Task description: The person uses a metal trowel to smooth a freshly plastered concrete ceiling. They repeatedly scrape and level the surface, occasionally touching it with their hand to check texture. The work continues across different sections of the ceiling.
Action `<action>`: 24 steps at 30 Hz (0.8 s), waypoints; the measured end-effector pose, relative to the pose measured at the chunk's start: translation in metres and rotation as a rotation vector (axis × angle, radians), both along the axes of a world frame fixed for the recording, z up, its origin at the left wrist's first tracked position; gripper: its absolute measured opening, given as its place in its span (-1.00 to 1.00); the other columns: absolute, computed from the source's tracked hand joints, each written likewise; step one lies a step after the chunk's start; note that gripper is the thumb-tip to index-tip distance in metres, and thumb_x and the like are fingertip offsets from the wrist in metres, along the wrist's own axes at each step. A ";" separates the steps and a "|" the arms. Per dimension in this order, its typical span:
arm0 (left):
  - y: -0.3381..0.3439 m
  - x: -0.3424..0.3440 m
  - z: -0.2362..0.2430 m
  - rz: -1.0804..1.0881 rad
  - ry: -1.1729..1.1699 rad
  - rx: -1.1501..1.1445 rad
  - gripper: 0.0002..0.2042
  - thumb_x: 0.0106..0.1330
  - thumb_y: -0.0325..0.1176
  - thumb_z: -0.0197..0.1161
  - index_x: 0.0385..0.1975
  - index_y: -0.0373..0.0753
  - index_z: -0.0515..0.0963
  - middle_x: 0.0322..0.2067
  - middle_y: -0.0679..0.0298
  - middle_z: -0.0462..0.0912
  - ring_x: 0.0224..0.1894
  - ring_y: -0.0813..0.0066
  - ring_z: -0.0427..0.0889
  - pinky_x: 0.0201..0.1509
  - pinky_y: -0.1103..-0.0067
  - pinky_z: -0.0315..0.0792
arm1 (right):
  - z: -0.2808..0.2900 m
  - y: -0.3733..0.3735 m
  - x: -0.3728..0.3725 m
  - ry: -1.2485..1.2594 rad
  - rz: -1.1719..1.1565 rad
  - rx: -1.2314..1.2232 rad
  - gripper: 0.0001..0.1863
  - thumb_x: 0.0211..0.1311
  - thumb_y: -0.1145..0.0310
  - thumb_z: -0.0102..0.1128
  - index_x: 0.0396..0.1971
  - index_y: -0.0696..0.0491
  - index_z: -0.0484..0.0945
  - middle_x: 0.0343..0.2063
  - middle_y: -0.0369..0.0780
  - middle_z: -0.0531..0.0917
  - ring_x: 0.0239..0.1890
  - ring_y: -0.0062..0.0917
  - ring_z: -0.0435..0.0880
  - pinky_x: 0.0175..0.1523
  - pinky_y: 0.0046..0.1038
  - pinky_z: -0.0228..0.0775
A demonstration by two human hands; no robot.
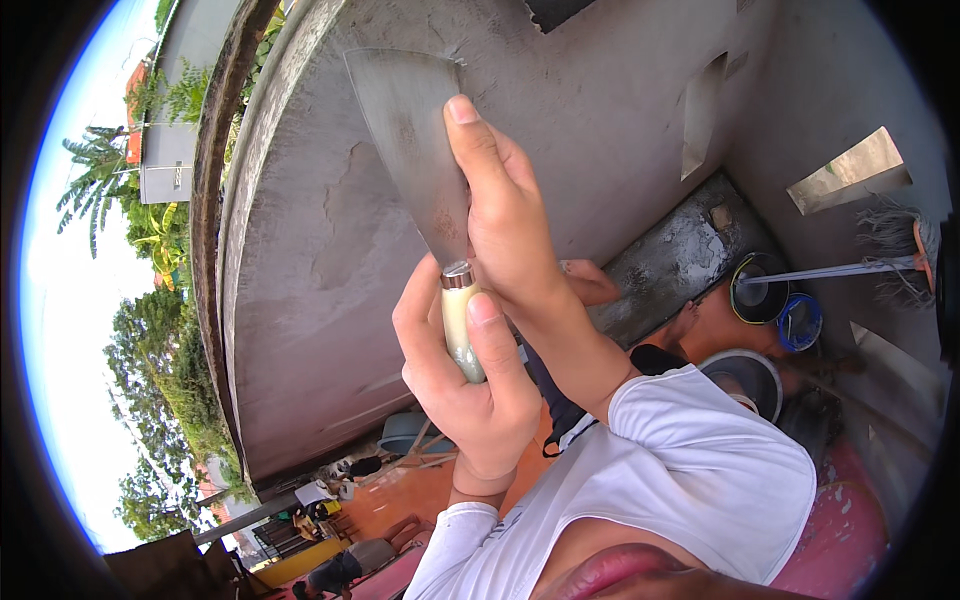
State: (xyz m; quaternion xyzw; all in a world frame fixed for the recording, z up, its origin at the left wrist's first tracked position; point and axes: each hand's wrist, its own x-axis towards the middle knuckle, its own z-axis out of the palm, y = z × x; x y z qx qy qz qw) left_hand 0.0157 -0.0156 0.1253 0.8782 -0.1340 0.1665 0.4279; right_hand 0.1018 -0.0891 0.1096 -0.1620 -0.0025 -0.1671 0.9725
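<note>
Beside a rough gray plastered wall [570,130], we raise a broad-bladed putty knife [405,130], its flared metal blade pointing up and to the left. Our left grip [475,410] is closed around the cream-and-green handle [456,315], thumb pressed to the near side, while our right grip [505,215] pinches the blade's right edge, thumb near the top corner. Brown stains mark the metal above the shiny collar [458,275]. Our white shirt [690,470] spreads across the lower right. Past our right forearm lies a dark slab [655,265] with pale splatters, near a black bucket [762,292] and a blue-rimmed bucket [803,322] standing side by side. We see a gray string mop [895,250] at far right, its pole reaching to the black bucket. At lower left, another person [350,562] appears small beyond an orange floor [400,490]; leafy trees [170,370] rise outside the wall.
</note>
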 end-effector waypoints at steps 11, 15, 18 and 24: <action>0.017 0.023 -0.012 -0.071 -0.070 0.005 -0.66 0.46 -0.39 0.13 0.14 -0.44 0.40 -0.44 0.17 0.67 -0.49 0.61 0.60 -0.41 0.62 0.45 | 0.001 0.010 0.010 0.043 -0.146 -0.097 -0.50 0.63 0.02 -0.15 -0.56 -0.05 0.33 -0.62 -0.53 0.29 -0.53 -0.85 0.18 -0.47 -0.63 0.07; 0.019 0.024 -0.008 -0.093 -0.095 0.032 -0.67 0.46 -0.39 0.14 0.13 -0.43 0.41 -0.44 0.15 0.67 -0.48 0.55 0.64 -0.43 0.57 0.46 | 0.002 0.010 0.010 0.105 -0.153 -0.113 -0.50 0.63 0.01 -0.15 -0.57 -0.05 0.32 -0.64 -0.52 0.31 -0.55 -0.84 0.19 -0.48 -0.63 0.08; 0.000 0.043 -0.009 -0.147 -0.254 0.114 -0.66 0.45 -0.39 0.15 0.13 -0.43 0.41 -0.42 0.12 0.67 -0.48 0.47 0.65 -0.40 0.53 0.48 | -0.009 -0.013 0.022 -0.090 -0.083 -0.056 -0.52 0.63 0.01 -0.15 -0.53 -0.03 0.36 -0.60 -0.50 0.35 -0.51 -0.84 0.23 -0.44 -0.63 0.13; 0.005 0.015 -0.005 -0.027 -0.045 -0.055 -0.65 0.46 -0.40 0.14 0.14 -0.46 0.39 -0.36 0.06 0.69 -0.42 0.40 0.67 -0.33 0.53 0.51 | 0.000 0.007 0.013 0.007 -0.118 -0.095 -0.51 0.63 0.01 -0.15 -0.53 -0.03 0.35 -0.57 -0.52 0.31 -0.48 -0.85 0.18 -0.40 -0.66 0.11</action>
